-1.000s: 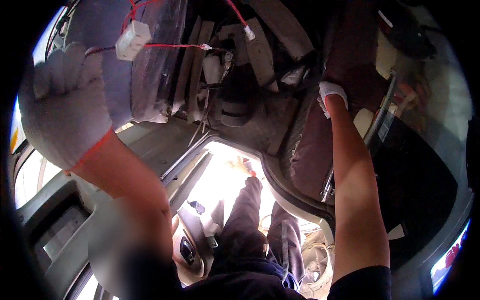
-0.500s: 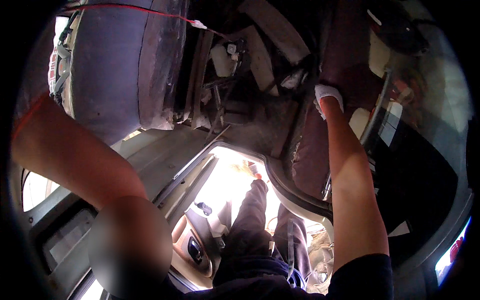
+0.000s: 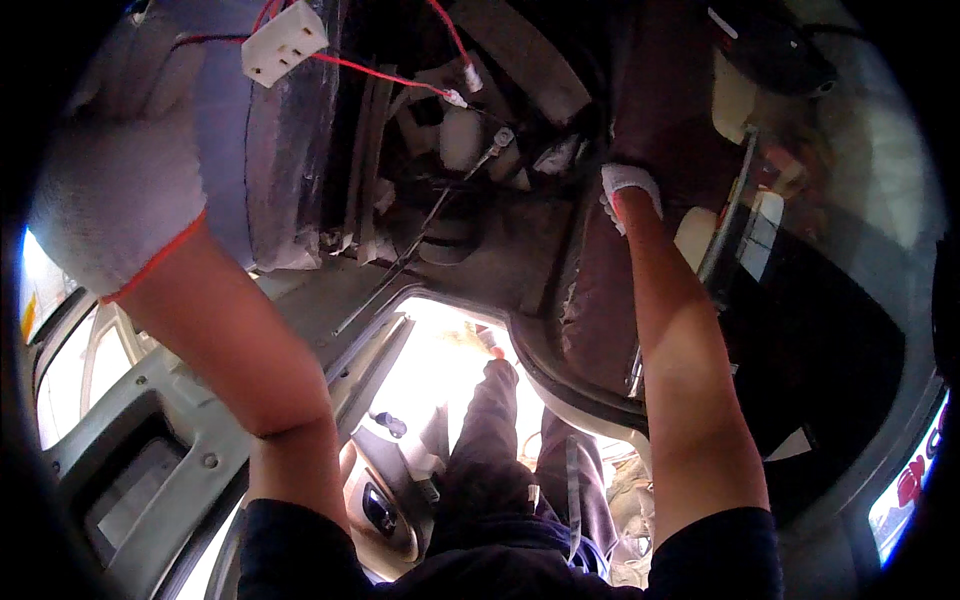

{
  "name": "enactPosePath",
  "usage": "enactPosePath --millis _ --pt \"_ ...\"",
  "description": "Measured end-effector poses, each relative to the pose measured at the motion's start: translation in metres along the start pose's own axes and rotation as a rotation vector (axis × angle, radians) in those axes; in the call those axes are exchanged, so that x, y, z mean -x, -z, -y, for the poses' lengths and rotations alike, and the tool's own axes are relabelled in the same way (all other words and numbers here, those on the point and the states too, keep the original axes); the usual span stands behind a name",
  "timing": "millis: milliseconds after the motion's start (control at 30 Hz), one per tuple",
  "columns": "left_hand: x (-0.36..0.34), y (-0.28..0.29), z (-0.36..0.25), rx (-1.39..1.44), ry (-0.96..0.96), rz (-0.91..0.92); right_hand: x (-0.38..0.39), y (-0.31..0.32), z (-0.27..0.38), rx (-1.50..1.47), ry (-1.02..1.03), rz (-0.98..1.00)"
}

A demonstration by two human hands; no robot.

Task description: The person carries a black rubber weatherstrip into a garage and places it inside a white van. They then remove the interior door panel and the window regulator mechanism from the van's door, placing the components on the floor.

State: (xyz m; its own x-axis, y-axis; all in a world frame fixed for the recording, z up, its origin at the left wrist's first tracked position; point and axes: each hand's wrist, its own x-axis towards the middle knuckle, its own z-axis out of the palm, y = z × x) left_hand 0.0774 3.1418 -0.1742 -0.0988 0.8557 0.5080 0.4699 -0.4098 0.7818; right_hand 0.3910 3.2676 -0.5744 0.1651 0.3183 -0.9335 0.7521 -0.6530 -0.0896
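Note:
My left hand [image 3: 125, 195], in a white knit glove with a red cuff, reaches up at the far left over a grey panel. Its fingers are lost in the dark rim, so what they hold cannot be told. Just right of it hangs a white rectangular connector block [image 3: 285, 43] with red wires; one red wire [image 3: 375, 73] runs to a small clear-sleeved end. A second red wire [image 3: 448, 28] ends in a similar sleeve. My right hand [image 3: 630, 192], gloved likewise, lies against the edge of a maroon padded surface [image 3: 600, 310], fingers curled; anything inside them is hidden.
A long metal rod with a ringed end [image 3: 430, 215] lies slantwise in the middle. Dark brackets and a pale container [image 3: 461, 138] fill the recess beyond. An opening with a door panel [image 3: 378, 505] is below, around my legs. Glass curves along the right.
My left arm has swung up, bringing its glove into view. The white connector block and a second red wire have appeared at the top. My right hand stays on the maroon padding.

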Motion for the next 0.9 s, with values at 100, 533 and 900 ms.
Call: enactPosePath --millis 100,533,900 --pt "0.006 -0.013 0.025 -0.201 -0.112 0.031 -0.005 0.008 -0.005 0.027 0.014 0.032" --pt "-0.009 -0.045 0.051 -0.357 0.51 -0.423 0.007 0.0 -0.002 -0.181 -0.006 -0.006" --pt "-0.012 -0.01 0.124 -0.279 0.462 -0.258 0.019 0.003 0.0 0.072 0.039 0.008"
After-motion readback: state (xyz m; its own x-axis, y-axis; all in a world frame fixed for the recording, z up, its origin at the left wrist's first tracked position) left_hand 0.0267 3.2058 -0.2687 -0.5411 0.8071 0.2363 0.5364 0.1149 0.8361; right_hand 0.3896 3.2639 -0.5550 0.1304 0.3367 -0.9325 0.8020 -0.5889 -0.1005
